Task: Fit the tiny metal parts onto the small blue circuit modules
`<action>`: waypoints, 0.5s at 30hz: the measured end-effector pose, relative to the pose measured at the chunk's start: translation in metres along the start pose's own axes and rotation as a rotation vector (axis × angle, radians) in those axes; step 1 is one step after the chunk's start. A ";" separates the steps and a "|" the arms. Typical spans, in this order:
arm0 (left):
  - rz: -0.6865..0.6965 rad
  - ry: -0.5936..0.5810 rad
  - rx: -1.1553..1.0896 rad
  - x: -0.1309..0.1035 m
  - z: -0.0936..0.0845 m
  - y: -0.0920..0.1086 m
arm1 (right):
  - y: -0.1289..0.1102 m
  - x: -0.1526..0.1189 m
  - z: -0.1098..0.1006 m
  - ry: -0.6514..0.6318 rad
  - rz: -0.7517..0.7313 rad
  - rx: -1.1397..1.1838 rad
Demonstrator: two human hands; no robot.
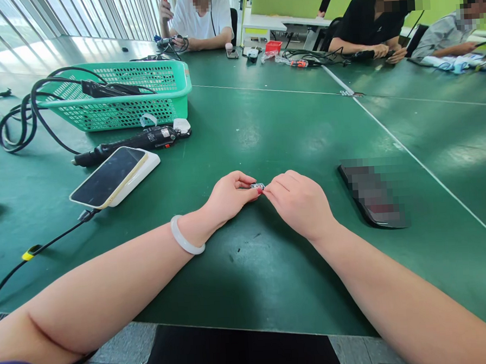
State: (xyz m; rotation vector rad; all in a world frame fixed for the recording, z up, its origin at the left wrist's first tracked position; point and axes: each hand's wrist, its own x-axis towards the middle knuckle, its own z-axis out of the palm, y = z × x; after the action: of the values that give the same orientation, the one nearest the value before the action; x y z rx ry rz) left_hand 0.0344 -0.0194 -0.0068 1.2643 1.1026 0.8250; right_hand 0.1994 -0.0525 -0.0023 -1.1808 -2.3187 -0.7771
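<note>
Just above the green table (248,279), my two hands meet around a small silvery metal part (258,186) whose kind I cannot make out. My left hand (232,194) pinches it between thumb and fingers, and a white bangle circles that wrist. From the other side my right hand (299,202) comes in closed, its fingertips pressed together at the part's right end. Most of the part is hidden by the fingers, so I cannot tell whether the right fingertips hold a second piece.
At left are a green plastic basket (129,109) with black cables, a black electric screwdriver (131,144), and a phone (108,178) on a white block with a cable. A black phone-like object (370,197) lies right. People sit across the table, among tools and a red box (274,46).
</note>
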 end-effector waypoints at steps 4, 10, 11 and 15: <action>-0.004 0.000 -0.007 0.000 0.000 0.001 | 0.001 -0.001 0.002 0.002 0.017 0.042; -0.007 -0.038 -0.065 0.001 -0.001 -0.001 | 0.004 -0.001 0.005 0.035 0.090 0.118; -0.009 -0.044 -0.072 0.001 0.000 -0.001 | 0.004 -0.001 0.006 0.043 0.099 0.127; -0.014 -0.050 -0.090 0.000 0.000 0.001 | 0.005 -0.003 0.008 0.072 0.127 0.161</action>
State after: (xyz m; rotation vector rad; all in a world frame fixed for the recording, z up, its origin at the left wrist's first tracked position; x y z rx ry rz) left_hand 0.0348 -0.0190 -0.0063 1.1948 1.0222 0.8194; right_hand 0.2042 -0.0462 -0.0087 -1.1943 -2.1790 -0.5674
